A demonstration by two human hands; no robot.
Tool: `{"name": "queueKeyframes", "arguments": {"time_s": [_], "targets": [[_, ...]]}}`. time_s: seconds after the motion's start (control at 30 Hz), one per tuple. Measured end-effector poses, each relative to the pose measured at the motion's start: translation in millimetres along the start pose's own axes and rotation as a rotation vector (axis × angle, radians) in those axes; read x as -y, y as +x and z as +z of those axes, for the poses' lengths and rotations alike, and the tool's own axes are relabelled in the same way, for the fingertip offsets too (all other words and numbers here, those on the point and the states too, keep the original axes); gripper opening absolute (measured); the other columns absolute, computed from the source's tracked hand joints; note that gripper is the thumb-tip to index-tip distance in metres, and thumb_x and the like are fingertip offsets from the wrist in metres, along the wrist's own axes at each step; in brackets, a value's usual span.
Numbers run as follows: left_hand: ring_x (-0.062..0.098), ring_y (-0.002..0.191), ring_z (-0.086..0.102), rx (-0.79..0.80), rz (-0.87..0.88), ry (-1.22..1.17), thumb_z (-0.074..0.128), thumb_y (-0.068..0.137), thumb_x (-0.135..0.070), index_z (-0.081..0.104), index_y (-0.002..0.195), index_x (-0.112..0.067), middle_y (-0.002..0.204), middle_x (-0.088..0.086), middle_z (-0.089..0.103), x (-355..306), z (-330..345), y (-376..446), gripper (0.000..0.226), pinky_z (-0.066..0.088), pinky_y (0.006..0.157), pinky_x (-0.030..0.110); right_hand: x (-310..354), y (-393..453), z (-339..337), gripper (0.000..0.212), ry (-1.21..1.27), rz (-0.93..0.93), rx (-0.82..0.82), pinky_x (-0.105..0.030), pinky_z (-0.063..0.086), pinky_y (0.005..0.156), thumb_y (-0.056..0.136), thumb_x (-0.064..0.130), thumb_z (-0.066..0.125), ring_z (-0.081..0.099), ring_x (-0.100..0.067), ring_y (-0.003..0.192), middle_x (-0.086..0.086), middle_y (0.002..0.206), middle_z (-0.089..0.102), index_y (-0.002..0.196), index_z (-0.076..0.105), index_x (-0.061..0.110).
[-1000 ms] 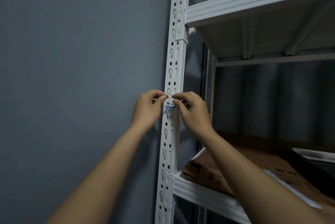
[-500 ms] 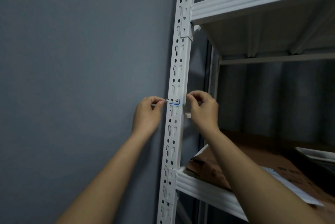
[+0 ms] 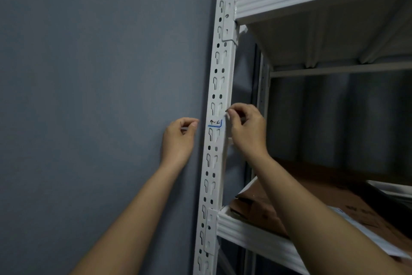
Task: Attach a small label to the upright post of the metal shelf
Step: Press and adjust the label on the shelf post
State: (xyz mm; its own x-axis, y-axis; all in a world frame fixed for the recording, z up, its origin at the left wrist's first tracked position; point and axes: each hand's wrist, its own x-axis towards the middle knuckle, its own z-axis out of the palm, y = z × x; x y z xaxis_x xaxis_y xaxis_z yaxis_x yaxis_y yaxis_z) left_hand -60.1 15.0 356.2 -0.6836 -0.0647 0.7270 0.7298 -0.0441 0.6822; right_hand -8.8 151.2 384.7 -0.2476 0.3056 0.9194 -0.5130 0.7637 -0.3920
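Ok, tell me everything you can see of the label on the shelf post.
The label is a small white paper-like rectangle with dark handwriting too small to read and a blue line along its bottom and right edges. It lies flat on the front of the white perforated post, between two rows of keyhole slots. The right hand pinches at its right edge; the left hand is off it.

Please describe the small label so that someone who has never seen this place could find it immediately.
Find the white metal shelf against the grey wall and follow its front upright post, full of keyhole slots. The label sits on it between the left hand and right hand. Only it bears dark handwriting and a blue corner line.
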Motion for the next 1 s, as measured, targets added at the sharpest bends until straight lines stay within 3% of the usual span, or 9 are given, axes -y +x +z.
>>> {"name": "queueKeyframes", "arguments": {"time_s": [0.1, 0.17, 0.27, 0.4, 0.53, 0.7, 0.83, 1.0], "targets": [[0.000, 0.073, 0.055, 0.012, 0.087, 0.154, 0.063, 0.088, -0.023, 0.064, 0.082, -0.028, 0.092, -0.003, 0.061, 7.2, 3.6, -2.8, 0.008, 0.042, 0.071, 0.021, -4.3, -3.3, 2.9, 0.010, -0.095, -0.055, 0.105, -0.019, 0.035, 0.094, 0.090, 0.018, 0.064, 0.045, -0.012, 0.117, 0.003, 0.118, 0.050, 0.098, 0.069, 0.018], [0.003, 0.074, 0.056, 0.010, 0.119, 0.220, 0.064, 0.087, -0.027, 0.065, 0.083, -0.028, 0.093, -0.005, 0.059, 9.0, 9.4, -6.2, 0.004, 0.046, 0.072, 0.026, -8.2, -6.6, 7.5, 0.013, -0.046, -0.046, 0.189, -0.023, 0.036, 0.100, 0.090, 0.016, 0.064, 0.040, -0.005, 0.122, 0.002, 0.130, 0.047, 0.101, 0.066, 0.021], [0.006, 0.075, 0.055, -0.032, 0.154, 0.250, 0.063, 0.088, -0.027, 0.068, 0.088, -0.024, 0.094, -0.008, 0.058, 9.4, 17.1, -9.3, 0.006, 0.048, 0.072, 0.028, -16.4, -9.1, 12.4, 0.015, 0.013, -0.074, 0.180, -0.036, 0.046, 0.100, 0.090, 0.011, 0.062, 0.046, -0.006, 0.122, 0.002, 0.128, 0.052, 0.101, 0.063, 0.022], [0.005, 0.076, 0.054, -0.091, 0.166, 0.271, 0.062, 0.088, -0.027, 0.070, 0.090, -0.024, 0.096, -0.010, 0.060, 7.1, 24.6, -10.9, 0.008, 0.045, 0.070, 0.026, -20.3, -9.2, 11.0, 0.016, 0.059, -0.086, 0.177, -0.016, 0.047, 0.091, 0.090, 0.012, 0.062, 0.042, 0.020, 0.110, 0.005, 0.127, 0.054, 0.102, 0.064, 0.022], [0.008, 0.078, 0.057, -0.133, 0.128, 0.322, 0.060, 0.089, -0.030, 0.069, 0.088, -0.024, 0.097, -0.010, 0.060, 3.7, 29.4, -11.6, 0.010, 0.046, 0.070, 0.029, -23.8, -9.9, 14.0, 0.019, 0.071, -0.085, 0.158, -0.032, 0.050, 0.094, 0.089, 0.012, 0.062, 0.048, 0.002, 0.118, 0.005, 0.129, 0.053, 0.102, 0.064, 0.025], [0.013, 0.081, 0.061, -0.080, 0.025, 0.356, 0.057, 0.089, -0.031, 0.063, 0.082, -0.027, 0.097, -0.003, 0.066, -0.9, 29.8, -0.8, 0.010, 0.045, 0.069, 0.027, -24.9, -10.0, 15.0, 0.021, 0.108, -0.072, 0.152, -0.040, 0.052, 0.093, 0.087, 0.012, 0.062, 0.054, -0.003, 0.112, 0.009, 0.127, 0.054, 0.102, 0.064, 0.027], [0.020, 0.090, 0.059, -0.016, 0.085, 0.521, 0.053, 0.090, -0.026, 0.062, 0.087, -0.019, 0.103, 0.000, 0.062, -8.8, 28.6, -0.8, 0.011, 0.036, 0.069, 0.027, -25.0, -10.6, 16.1, 0.020, 0.104, -0.073, 0.156, -0.043, 0.051, 0.091, 0.088, 0.014, 0.061, 0.056, -0.007, 0.111, 0.011, 0.126, 0.053, 0.102, 0.063, 0.028], [0.026, 0.096, 0.056, 0.083, 0.191, 0.634, 0.050, 0.092, -0.020, 0.060, 0.094, -0.011, 0.105, 0.008, 0.058, -12.1, 23.3, 2.8, 0.013, 0.038, 0.077, 0.033, -24.4, -10.7, 16.4, 0.019, 0.093, -0.076, 0.151, -0.046, 0.051, 0.090, 0.088, 0.015, 0.061, 0.057, -0.008, 0.107, 0.011, 0.126, 0.054, 0.102, 0.063, 0.027]]}}
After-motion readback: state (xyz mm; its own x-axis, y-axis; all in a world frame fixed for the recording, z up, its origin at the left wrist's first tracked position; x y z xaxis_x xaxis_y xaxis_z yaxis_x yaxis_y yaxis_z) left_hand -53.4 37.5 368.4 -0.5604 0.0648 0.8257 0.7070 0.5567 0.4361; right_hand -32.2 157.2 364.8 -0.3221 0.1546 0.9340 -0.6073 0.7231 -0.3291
